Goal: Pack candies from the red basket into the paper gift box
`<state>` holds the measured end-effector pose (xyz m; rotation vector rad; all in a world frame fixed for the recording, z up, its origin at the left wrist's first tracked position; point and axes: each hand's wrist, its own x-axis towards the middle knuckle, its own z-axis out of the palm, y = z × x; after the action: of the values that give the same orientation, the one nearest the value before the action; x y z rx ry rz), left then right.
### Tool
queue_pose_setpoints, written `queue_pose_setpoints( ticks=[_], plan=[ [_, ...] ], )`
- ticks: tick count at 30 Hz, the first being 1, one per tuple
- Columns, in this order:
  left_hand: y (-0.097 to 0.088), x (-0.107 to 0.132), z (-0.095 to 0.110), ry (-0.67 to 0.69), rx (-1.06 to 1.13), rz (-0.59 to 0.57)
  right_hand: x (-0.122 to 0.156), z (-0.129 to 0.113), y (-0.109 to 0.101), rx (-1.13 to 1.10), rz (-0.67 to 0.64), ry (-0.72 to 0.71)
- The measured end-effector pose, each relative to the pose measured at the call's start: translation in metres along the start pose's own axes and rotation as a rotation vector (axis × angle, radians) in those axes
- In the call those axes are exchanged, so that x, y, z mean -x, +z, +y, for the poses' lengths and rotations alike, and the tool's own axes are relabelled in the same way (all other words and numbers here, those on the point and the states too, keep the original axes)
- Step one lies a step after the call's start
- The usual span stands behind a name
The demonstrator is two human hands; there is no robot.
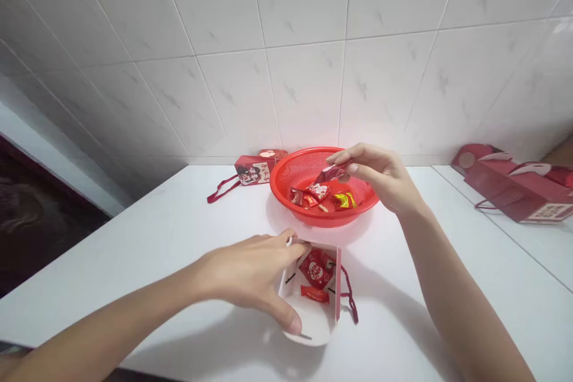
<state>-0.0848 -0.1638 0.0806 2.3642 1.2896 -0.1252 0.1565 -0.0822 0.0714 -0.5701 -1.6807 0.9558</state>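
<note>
My left hand (250, 277) grips the rim of a small open white gift box (316, 322) with a red side and a dark red cord handle; two red wrapped candies (317, 268) lie inside it. Over the red plastic basket (290, 176), my right hand (380, 176) pinches a dark red wrapped candy (329, 175) between its fingertips. Several more wrapped candies (320, 196), red and yellow, lie in the bottom of the basket.
A closed red gift box (253, 170) with a ribbon handle stands behind the basket to its left, near the tiled wall. Red gift bags (514, 191) lie at the right on the neighbouring surface. All of this rests on a white table (156, 239).
</note>
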Motion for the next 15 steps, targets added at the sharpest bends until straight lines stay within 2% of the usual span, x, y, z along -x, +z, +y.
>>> queue_pose_setpoints(
  ticks=[5, 9, 15],
  plan=[
    [0.017, 0.011, 0.008, -0.055, 0.034, -0.029, 0.009, -0.019, 0.004, 0.040, -0.093, -0.026],
    [0.017, 0.006, 0.009, -0.033, 0.023, 0.002, 0.014, -0.027, 0.004, 0.165, -0.138, -0.032],
    [0.014, 0.000, -0.002, 0.007, 0.078, 0.035, 0.013, -0.030, 0.000, 0.417, -0.198, -0.053]
  ],
)
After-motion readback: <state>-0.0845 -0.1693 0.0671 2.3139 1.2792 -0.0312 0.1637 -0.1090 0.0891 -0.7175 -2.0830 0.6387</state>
